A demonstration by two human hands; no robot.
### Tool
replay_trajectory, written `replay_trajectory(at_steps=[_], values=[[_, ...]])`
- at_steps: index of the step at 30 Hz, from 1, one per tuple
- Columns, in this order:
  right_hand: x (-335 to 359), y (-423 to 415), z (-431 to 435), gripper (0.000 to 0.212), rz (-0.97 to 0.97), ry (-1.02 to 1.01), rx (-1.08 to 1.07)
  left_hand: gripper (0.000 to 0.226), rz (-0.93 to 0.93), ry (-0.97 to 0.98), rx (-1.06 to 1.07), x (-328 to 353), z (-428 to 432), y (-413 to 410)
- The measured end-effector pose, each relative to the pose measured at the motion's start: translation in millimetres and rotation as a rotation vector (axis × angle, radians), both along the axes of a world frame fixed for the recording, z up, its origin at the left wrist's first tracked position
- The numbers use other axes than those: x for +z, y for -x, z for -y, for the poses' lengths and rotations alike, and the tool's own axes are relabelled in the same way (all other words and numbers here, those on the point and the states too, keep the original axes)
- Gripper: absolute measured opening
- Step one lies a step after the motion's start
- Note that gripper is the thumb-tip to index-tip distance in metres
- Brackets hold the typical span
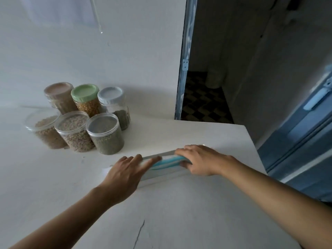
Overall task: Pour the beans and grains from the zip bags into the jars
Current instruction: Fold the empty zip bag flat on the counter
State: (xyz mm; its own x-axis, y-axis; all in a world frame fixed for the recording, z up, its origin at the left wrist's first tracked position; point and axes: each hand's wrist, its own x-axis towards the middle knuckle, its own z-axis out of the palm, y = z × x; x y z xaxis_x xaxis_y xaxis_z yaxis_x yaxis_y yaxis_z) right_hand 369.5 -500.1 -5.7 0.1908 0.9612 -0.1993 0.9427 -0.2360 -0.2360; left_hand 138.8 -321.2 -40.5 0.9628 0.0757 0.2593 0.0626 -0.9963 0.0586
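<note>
1. At far left on the bench (179, 212), six jars (75, 131) bunched in two rows by the wall, all lidded and holding grain or beans. Probably parked there to leave working room; suggests most of the pouring is done.
2. Next, the left hand (125, 173), released, fingers straight and pressing flat on the left end of the zip bags, seemingly to pin and flatten them.
3. Mid-bench, the zip bags (165, 163), a thin flat stack between both hands, well apart from the jars. Look emptied, though cannot tell for certain.
4. Then the right hand (201, 160), grasping the stack's right end, fingers over the far edge, thumb at the near edge. Probably readying to square or lift it.
5. Farther right, a dark open doorway (206, 87) beyond the bench corner.
</note>
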Motion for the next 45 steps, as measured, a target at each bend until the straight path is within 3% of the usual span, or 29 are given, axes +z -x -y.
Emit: replay_trajectory(at_steps=[10,16,23,28,37,45], values=[[-9.0,-14.1,-1.9,0.030,-0.052,-0.131,-0.023,0.060,-0.037,0.246,0.027,6.1,-7.2,-22.1],[-15.9,-18.7,1.8,0.032,0.002,-0.169,0.025,0.061,0.025,0.237,0.066,-9.1,-0.4,-28.1],[-17.2,-35.6,9.4,0.045,0.232,-0.392,0.059,0.061,0.143,0.291,0.058,-4.4,12.1,-35.6],[-10.6,-44.9,16.9,0.044,0.302,-0.419,0.029,0.062,0.182,0.289,0.066,-4.3,20.9,-51.2],[-16.9,-40.8,3.8,0.043,0.133,-0.269,0.077,0.061,0.017,0.446,-0.036,-14.9,-1.5,-36.5],[-22.0,-33.1,-12.7,0.054,-0.066,-0.265,0.017,0.052,0.101,0.157,0.025,-17.5,8.1,-21.3]])
